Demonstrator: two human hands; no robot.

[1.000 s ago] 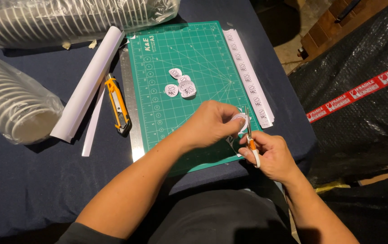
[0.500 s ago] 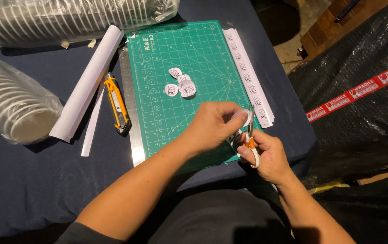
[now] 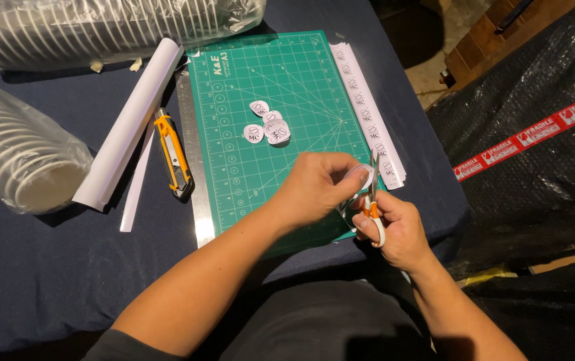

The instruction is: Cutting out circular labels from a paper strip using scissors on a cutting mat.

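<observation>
**Closely observed: paper round at the scissor blades, near edge of the mat**

Nearest you, your right hand (image 3: 394, 230) is clenched through the loops of the orange-handled scissors (image 3: 372, 200), blades pointing up and away. Your left hand (image 3: 317, 187) pinches a small white paper piece (image 3: 359, 177) between thumb and fingertips, holding it against the blades just above the near right corner of the green cutting mat (image 3: 280, 80).

Handling judgement: the paper piece is very light, thin and limp; it will buckle or tear if gripped hard, and slip if held loosely. Hold it close to the cut line, fingers clear of the blades.

Further out, four finished cut rounds (image 3: 266, 126) lie clustered mid-mat, some overlapping. A printed paper strip (image 3: 367, 113) runs along the mat's right edge; a steel ruler (image 3: 192, 174) lies against the left edge, with an orange utility knife (image 3: 170, 152) just beside it and a paper roll (image 3: 133, 120) beyond. Bagged stacks of white cups (image 3: 13, 154) sit farthest left and along the top.

Against the frame one second ago, your hands have stayed at the same spot; the scissors have turned slightly more upright, and the rounds on the mat are unmoved.
</observation>
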